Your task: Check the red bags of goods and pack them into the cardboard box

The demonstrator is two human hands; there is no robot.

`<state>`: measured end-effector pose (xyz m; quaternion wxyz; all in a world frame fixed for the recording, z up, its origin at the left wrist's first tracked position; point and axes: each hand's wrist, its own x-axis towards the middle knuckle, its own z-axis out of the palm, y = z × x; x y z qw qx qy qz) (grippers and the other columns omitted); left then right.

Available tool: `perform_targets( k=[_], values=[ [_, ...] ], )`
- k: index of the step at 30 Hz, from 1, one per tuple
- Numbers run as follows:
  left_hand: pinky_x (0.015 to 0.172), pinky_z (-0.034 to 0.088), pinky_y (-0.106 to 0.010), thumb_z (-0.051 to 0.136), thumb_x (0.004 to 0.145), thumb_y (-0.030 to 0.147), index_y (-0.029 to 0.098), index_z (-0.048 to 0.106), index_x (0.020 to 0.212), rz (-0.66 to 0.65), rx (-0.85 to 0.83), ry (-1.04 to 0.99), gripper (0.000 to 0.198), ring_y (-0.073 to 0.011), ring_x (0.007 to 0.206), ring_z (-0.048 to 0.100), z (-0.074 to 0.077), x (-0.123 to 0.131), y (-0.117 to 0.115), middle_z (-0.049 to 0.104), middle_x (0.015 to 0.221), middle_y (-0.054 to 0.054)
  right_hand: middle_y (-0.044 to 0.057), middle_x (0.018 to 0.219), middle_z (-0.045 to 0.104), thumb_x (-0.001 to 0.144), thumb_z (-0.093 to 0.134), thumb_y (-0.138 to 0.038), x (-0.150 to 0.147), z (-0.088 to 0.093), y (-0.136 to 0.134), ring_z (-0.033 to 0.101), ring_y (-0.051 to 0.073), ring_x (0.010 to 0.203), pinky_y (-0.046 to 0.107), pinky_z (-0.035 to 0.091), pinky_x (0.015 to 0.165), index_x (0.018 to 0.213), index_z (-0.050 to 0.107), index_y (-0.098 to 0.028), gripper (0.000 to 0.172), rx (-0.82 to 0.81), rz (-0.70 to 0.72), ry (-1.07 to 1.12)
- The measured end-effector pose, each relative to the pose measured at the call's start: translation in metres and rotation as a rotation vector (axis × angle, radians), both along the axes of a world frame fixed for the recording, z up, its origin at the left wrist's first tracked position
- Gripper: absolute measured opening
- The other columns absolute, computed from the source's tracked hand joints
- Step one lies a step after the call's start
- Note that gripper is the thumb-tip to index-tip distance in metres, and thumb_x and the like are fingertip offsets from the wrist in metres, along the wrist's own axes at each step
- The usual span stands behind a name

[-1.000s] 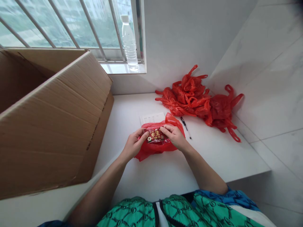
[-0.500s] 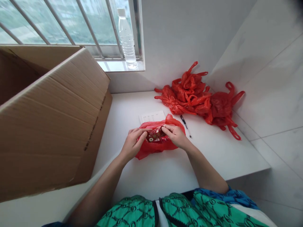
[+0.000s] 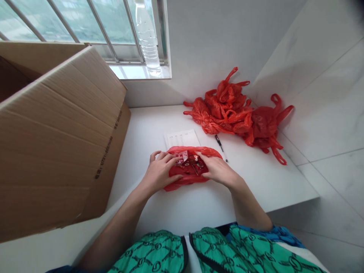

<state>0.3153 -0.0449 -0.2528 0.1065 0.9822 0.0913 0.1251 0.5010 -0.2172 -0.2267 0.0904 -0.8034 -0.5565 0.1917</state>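
Note:
An opened red plastic bag [image 3: 187,185] lies on the white table in front of me. Inside its mouth are small red patterned packets [image 3: 196,163], one with a pink-and-white printed side; what they contain is hidden. My left hand [image 3: 160,172] is at the bag's left side, fingers spread over the packets' edge and thumb apart, lower down on the bag. From the right, my right hand [image 3: 220,170] reaches in with thumb and fingers apart around the packets' right end. Both hands touch the bag. A printed white sheet [image 3: 182,138] lies just behind it.
A large open cardboard box [image 3: 68,144] stands on the left. Several red plastic bags [image 3: 227,110] are heaped at the back right, against the wall. A black-capped pen [image 3: 221,147] lies right of the sheet. A clear water bottle [image 3: 149,43] stands on the windowsill.
My fingers have spread from a pinch on the packets to a wider stance around them. The packets have shifted, showing a pink-and-white side, and the bag's back rim sits lower.

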Motion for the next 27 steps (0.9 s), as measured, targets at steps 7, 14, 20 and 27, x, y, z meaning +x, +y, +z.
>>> perform_targets(
  k=[7,14,20,27],
  values=[
    [0.113,0.017,-0.058,0.071,0.08,0.052,0.023,0.048,0.141,0.024,0.005,0.073,0.071,-0.0328,0.121,0.055,-0.003,-0.003,0.001,0.053,0.142,-0.014,0.015,0.108,0.07,0.082,0.065,-0.018,0.0,-0.008,0.01,0.066,0.03,0.098,0.036,0.049,0.077,0.153,0.028,-0.011,0.081,0.01,-0.026,-0.135],
    [0.117,0.01,-0.056,0.071,0.082,0.044,0.027,0.065,0.113,-0.047,-0.051,0.043,0.036,-0.0268,0.115,0.059,0.012,-0.009,0.0,0.068,0.118,-0.005,0.014,0.13,0.058,0.085,0.068,-0.027,-0.002,-0.003,0.008,0.062,0.03,0.107,0.038,0.052,0.079,0.153,0.027,-0.019,0.08,0.261,-0.154,-0.262],
    [0.117,0.007,-0.055,0.068,0.086,0.042,0.027,0.072,0.083,-0.118,-0.071,0.026,0.015,-0.0224,0.101,0.062,0.02,-0.01,-0.007,0.07,0.081,0.002,0.007,0.111,0.064,0.094,0.058,-0.025,-0.015,0.001,0.013,0.064,0.021,0.094,0.029,0.047,0.068,0.12,0.06,-0.023,0.026,0.408,-0.012,-0.193],
    [0.117,0.005,-0.059,0.069,0.084,0.043,0.026,0.071,0.067,-0.191,-0.129,0.071,0.025,-0.0238,0.106,0.061,0.019,-0.011,-0.009,0.07,0.08,0.0,0.003,0.101,0.063,0.089,0.067,-0.026,-0.032,-0.018,0.022,0.061,0.016,0.081,0.024,0.037,0.059,0.1,0.063,-0.021,0.013,0.192,0.287,-0.012]
  ],
)
